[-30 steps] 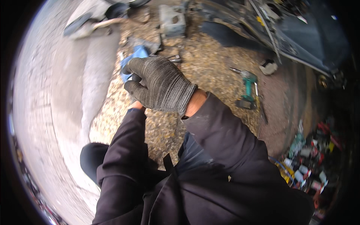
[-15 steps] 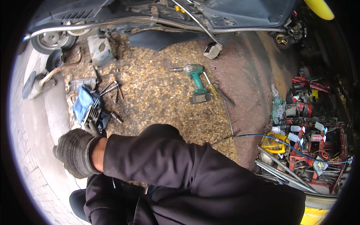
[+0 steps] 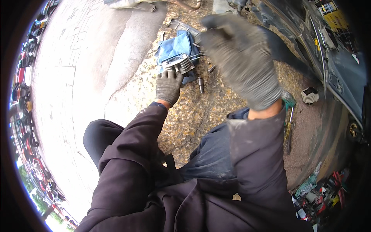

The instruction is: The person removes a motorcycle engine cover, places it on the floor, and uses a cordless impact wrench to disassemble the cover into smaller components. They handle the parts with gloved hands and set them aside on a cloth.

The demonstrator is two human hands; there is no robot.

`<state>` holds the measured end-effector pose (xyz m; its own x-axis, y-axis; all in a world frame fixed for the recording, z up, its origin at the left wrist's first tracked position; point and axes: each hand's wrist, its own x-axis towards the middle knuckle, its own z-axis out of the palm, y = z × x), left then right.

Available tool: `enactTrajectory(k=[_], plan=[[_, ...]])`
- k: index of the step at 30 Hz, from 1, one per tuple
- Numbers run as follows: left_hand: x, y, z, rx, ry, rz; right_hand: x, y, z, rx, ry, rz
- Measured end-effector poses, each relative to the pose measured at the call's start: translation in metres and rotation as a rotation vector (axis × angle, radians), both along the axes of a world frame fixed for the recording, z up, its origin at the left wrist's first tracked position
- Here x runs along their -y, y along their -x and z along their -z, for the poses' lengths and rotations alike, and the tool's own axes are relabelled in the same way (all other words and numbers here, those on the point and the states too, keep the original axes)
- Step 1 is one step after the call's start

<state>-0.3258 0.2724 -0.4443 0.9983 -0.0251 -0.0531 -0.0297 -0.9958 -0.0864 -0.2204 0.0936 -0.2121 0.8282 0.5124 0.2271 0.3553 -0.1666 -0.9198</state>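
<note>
My left hand [image 3: 169, 86], in a grey knit glove, has its fingers closed on the near edge of a finned metal engine cylinder head [image 3: 178, 64]. The cylinder head rests on a blue cloth [image 3: 176, 45] on the ground. Raised to the right and closer to the camera is my right hand [image 3: 245, 63], gloved too. Motion smears its fingers, and whether it holds anything does not show. A steel socket [image 3: 201, 85] lies just right of the cloth. Beyond the cloth sits a grey metal bracket-like part [image 3: 181, 26].
A green cordless power tool [image 3: 288, 99] is mostly hidden behind my right wrist. Farther right are a finned cylinder [image 3: 310, 95] and a dark body panel [image 3: 344, 77]. An exhaust pipe [image 3: 147, 5] lies at the far edge. Tools and bottles [image 3: 320, 197] crowd the lower right.
The view has swung left. My right arm, stretched across to the left before, is now back on the right with the hand raised. My left hand on the cylinder head now shows fully.
</note>
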Motion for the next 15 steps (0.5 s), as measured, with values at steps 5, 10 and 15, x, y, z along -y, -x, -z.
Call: enactTrajectory(k=[5, 10, 15], plan=[[-0.013, -0.017, -0.010, 0.018, 0.080, 0.021, 0.010, -0.014, 0.013, 0.030, 0.038, 0.109], [-0.045, -0.052, -0.011, 0.229, 0.334, -0.008, 0.010, -0.016, 0.025, -0.034, -0.045, 0.037], [-0.058, -0.077, -0.008, 0.209, 0.361, -0.107, 0.008, -0.015, 0.027, -0.078, -0.042, 0.051]])
